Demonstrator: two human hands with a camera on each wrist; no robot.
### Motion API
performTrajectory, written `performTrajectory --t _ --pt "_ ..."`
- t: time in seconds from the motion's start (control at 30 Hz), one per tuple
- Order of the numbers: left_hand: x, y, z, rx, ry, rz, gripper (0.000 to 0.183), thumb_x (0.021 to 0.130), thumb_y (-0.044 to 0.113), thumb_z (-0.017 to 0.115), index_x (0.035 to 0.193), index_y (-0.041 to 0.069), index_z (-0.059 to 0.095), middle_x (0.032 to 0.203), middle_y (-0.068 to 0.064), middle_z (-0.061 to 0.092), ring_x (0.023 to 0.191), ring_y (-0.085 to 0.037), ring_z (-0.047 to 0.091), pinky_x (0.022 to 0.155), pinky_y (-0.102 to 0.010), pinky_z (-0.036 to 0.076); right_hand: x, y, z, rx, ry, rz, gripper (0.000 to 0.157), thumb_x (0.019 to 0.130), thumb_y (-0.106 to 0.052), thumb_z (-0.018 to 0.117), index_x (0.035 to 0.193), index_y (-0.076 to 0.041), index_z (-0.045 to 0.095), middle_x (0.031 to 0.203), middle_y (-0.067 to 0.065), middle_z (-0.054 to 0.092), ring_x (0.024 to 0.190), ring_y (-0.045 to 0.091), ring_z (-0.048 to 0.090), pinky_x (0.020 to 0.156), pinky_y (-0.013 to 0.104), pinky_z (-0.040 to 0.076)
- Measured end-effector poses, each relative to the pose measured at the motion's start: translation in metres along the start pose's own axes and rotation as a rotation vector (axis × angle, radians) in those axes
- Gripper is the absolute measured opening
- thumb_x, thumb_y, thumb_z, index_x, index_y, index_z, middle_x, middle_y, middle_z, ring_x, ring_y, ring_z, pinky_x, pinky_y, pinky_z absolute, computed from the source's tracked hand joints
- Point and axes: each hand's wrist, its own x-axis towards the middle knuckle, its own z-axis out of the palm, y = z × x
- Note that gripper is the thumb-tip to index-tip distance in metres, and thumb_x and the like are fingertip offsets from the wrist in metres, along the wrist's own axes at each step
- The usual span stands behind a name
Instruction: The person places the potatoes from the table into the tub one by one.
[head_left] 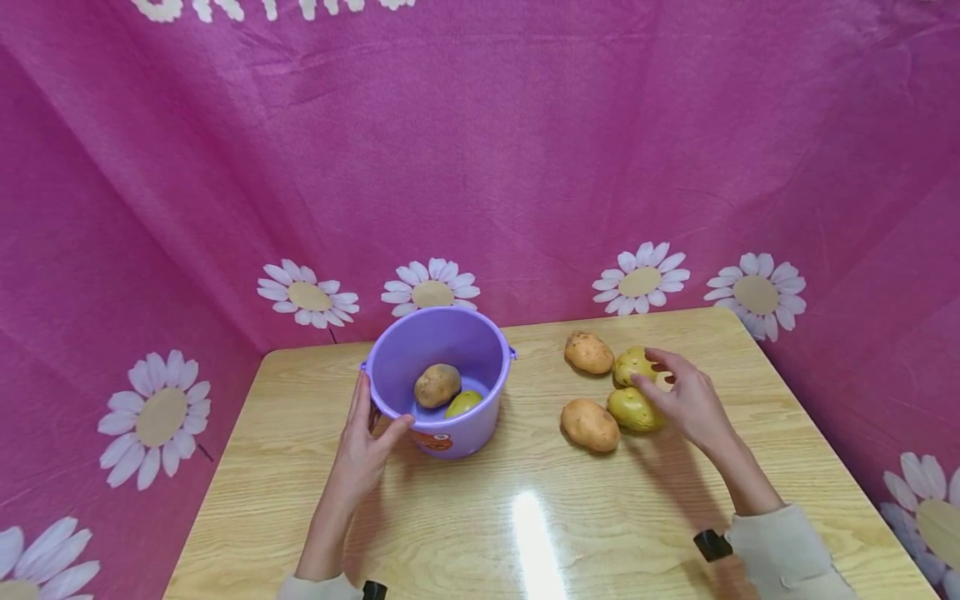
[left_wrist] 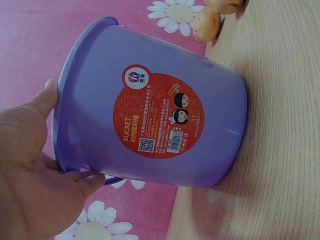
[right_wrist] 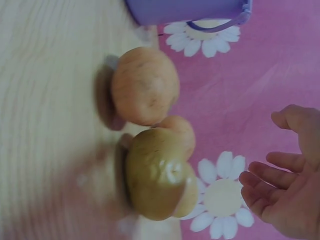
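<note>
A purple bucket [head_left: 472,433] stands upright on the table, with a brown potato [head_left: 437,386] and a yellow-green potato [head_left: 463,403] inside. My left hand [head_left: 363,454] holds the bucket at its rim on the near left, thumb at the front and fingers along the side by the handle. On the right, my right hand [head_left: 693,400] hovers above two greenish potatoes, one farther [head_left: 632,365] and one nearer [head_left: 632,410]. Its fingers are loosely bent and hold nothing; the right wrist view shows a gap between hand [right_wrist: 285,185] and potatoes.
Left of the greenish potatoes lie two tan potatoes, one at the back [head_left: 588,353] and one nearer [head_left: 591,425]. The wooden table [head_left: 450,533] is bounded by a pink cloth [head_left: 525,167] with daisies at the back and sides. A red label [left_wrist: 160,115] is on the bucket.
</note>
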Motion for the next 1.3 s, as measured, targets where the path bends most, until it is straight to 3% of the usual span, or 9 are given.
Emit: performTrajectory --t 0.3,0.57,0.83,1.3 --pt "0.0 0.0 0.0 -0.005 0.0 -0.002 0.097 0.099 0.009 0.071 0.164 -0.001 0.0 0.172 -0.017 -0.002 0.152 -0.042 0.023 0.125 -0.04 0.021 -0.004 0.02 0.011 -0.04 -0.077 0.067 0.058 0.1 -0.024 0.071 0.139 0.014 0.053 0.131 0.035 0.06 0.116 0.048 0.059 0.095 0.061 0.051" --pt "0.0 0.0 -0.001 -0.002 0.0 -0.002 0.096 0.099 0.01 0.071 0.164 0.0 0.0 0.172 -0.017 -0.002 0.152 -0.042 0.023 0.125 -0.041 0.021 -0.011 0.033 0.02 -0.071 -0.075 0.059 0.056 0.098 -0.023 0.073 0.135 0.015 0.056 0.128 0.037 0.061 0.114 0.051 0.06 0.094 0.064 0.053" --pt "-0.001 0.0 0.0 -0.012 0.006 0.003 0.096 0.099 0.007 0.07 0.163 -0.002 0.0 0.171 -0.018 -0.002 0.151 -0.043 0.024 0.125 -0.039 0.022 -0.014 0.05 0.028 -0.083 -0.122 0.105 0.061 0.097 -0.025 0.074 0.139 0.015 0.053 0.137 0.038 0.055 0.129 0.054 0.05 0.107 0.067 0.043" --pt "-0.003 0.004 0.002 -0.014 0.01 0.032 0.093 0.099 0.007 0.07 0.163 -0.003 0.003 0.171 -0.022 0.001 0.149 -0.046 0.027 0.124 -0.045 0.024 -0.017 0.065 0.037 -0.099 -0.151 0.113 0.063 0.093 -0.019 0.079 0.139 0.015 0.053 0.134 0.038 0.056 0.123 0.052 0.054 0.103 0.064 0.046"
